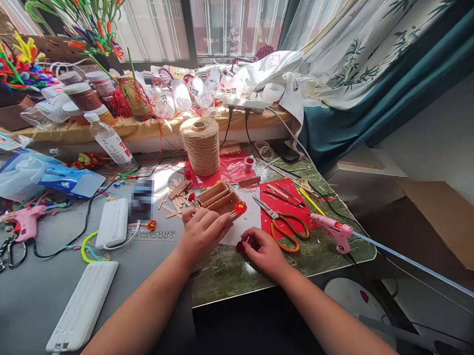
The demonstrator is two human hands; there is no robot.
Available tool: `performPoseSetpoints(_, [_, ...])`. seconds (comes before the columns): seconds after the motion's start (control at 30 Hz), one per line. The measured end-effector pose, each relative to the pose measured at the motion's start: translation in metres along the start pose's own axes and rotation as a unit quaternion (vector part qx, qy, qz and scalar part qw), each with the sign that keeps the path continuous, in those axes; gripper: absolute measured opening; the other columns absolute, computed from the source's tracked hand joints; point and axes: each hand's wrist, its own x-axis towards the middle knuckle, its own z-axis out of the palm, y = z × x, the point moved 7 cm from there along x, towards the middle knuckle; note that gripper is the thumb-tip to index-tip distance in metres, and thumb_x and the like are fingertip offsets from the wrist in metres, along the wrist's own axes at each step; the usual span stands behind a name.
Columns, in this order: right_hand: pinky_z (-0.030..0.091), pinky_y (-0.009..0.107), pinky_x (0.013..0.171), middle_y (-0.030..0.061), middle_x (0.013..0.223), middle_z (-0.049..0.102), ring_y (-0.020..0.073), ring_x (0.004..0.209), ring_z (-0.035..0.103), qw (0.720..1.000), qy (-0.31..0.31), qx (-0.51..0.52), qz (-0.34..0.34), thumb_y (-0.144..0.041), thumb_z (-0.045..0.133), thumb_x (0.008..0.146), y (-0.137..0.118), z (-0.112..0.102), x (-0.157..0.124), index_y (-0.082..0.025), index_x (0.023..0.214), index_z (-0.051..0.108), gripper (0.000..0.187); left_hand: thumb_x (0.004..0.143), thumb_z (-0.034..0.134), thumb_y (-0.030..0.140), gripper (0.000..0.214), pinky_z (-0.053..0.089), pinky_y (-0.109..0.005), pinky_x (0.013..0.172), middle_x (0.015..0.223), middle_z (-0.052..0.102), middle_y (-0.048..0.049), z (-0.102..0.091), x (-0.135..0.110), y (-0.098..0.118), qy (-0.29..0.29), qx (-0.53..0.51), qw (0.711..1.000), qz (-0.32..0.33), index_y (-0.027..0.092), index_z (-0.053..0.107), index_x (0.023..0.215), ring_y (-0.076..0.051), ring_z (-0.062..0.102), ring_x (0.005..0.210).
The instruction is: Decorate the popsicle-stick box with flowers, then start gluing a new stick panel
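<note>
My left hand (204, 229) is closed on the near side of a small brown divided box (225, 202) that looks built from craft sticks. A red flower with a yellow centre (240, 207) sits at the box's right corner, and another red bit (191, 197) shows at its left. My right hand (265, 253) rests low over the green board, its thumb and fingers pinched on a small dark red piece (240, 246). Orange-handled scissors (285, 224) lie partly open just beyond that hand. White paper (253, 220) is under the box.
A pink glue gun (332, 229) with a long glue stick is at the right edge. Behind the box stands a twine spool (201, 144). Craft sticks (177, 193), power banks (113, 222), a second glue gun (25, 220) and black cables lie left.
</note>
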Motion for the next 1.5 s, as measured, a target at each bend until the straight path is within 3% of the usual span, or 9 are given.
performPoseSetpoints(0.27, [0.051,0.031,0.065,0.0021,0.084,0.071,0.017,0.069,0.062,1.0,-0.001,-0.005,-0.01,-0.033,0.063,0.095,-0.002,-0.001,0.0,-0.023,0.104,0.064,0.014,0.097,0.068,0.035,0.023,0.034,-0.044,0.089,0.092,0.076,-0.0036,0.022,0.003,0.004,-0.075,-0.019,0.997,-0.003,0.026,0.068,0.118,-0.022,0.065,0.088])
performPoseSetpoints(0.43, [0.052,0.032,0.067,0.0025,0.087,0.069,0.0174,0.072,0.064,1.0,-0.001,-0.002,-0.021,-0.032,0.062,0.096,-0.004,-0.002,0.0,-0.024,0.101,0.064,0.01,0.089,0.075,0.046,0.039,0.043,-0.046,0.094,0.11,0.077,-0.0067,0.002,0.003,-0.014,-0.049,-0.072,0.996,0.003,0.029,0.069,0.123,-0.027,0.068,0.102])
performPoseSetpoints(0.57, [0.055,0.036,0.077,0.0055,0.094,0.068,0.0205,0.084,0.067,0.998,0.026,-0.004,-0.058,-0.031,0.062,0.098,-0.018,-0.003,-0.007,-0.024,0.099,0.065,0.008,0.091,0.071,0.034,0.011,0.051,-0.042,0.084,0.093,0.077,-0.005,-0.02,0.0,-0.045,0.01,-0.131,0.99,-0.045,0.027,0.074,0.1,-0.023,0.069,0.088])
performPoseSetpoints(0.63, [0.056,0.037,0.079,0.0067,0.096,0.068,0.0215,0.087,0.067,0.996,0.044,-0.011,-0.082,-0.03,0.06,0.099,-0.032,-0.003,-0.012,-0.025,0.1,0.066,0.008,0.093,0.067,0.032,0.01,0.052,-0.037,0.076,0.086,0.075,-0.005,-0.022,0.001,-0.052,-0.017,-0.176,0.983,-0.041,0.025,0.073,0.09,-0.02,0.069,0.08])
performPoseSetpoints(0.73, [0.058,0.04,0.082,0.008,0.1,0.07,0.023,0.092,0.067,0.989,0.063,-0.024,-0.128,-0.028,0.06,0.1,-0.057,0.002,-0.016,-0.027,0.103,0.066,0.007,0.094,0.067,0.037,0.018,0.047,-0.031,0.064,0.074,0.072,-0.0024,-0.02,0.001,-0.046,-0.106,-0.202,0.974,0.003,0.024,0.072,0.083,-0.015,0.066,0.068])
performPoseSetpoints(0.83, [0.06,0.042,0.085,0.009,0.104,0.07,0.0246,0.098,0.068,0.985,0.061,-0.022,-0.162,-0.027,0.062,0.098,-0.078,0.015,-0.012,-0.028,0.103,0.066,0.007,0.088,0.075,0.05,0.025,0.042,-0.029,0.06,0.067,0.07,0.0017,-0.019,0.0,-0.036,-0.184,-0.208,0.96,0.017,0.025,0.075,0.093,-0.013,0.065,0.061])
performPoseSetpoints(0.93, [0.062,0.04,0.081,0.0091,0.105,0.07,0.0236,0.096,0.069,0.988,0.055,0.007,-0.146,-0.029,0.062,0.097,-0.086,0.027,-0.002,-0.027,0.102,0.066,0.006,0.083,0.077,0.057,0.037,0.041,-0.027,0.057,0.066,0.07,0.0039,-0.019,-0.001,-0.031,-0.234,-0.231,0.945,-0.001,0.027,0.075,0.104,-0.011,0.064,0.057])
performPoseSetpoints(1.27, [0.061,0.035,0.079,0.0046,0.092,0.068,0.019,0.082,0.07,0.994,0.066,0.052,-0.072,-0.036,0.064,0.097,-0.078,0.047,0.02,-0.024,0.096,0.061,0.012,0.089,0.072,0.041,0.019,0.042,-0.023,0.059,0.073,0.074,0.0041,-0.013,-0.001,-0.04,-0.293,-0.289,0.909,-0.062,0.029,0.076,0.103,-0.011,0.065,0.061])
performPoseSetpoints(1.5, [0.06,0.033,0.079,0.0044,0.096,0.064,0.0176,0.084,0.068,0.994,0.06,0.04,-0.087,-0.033,0.063,0.097,-0.074,0.051,0.021,-0.025,0.1,0.061,0.009,0.086,0.07,0.029,0.017,0.043,-0.023,0.062,0.08,0.075,0.0048,-0.01,-0.002,-0.041,-0.312,-0.303,0.897,-0.083,0.029,0.076,0.101,-0.011,0.065,0.067])
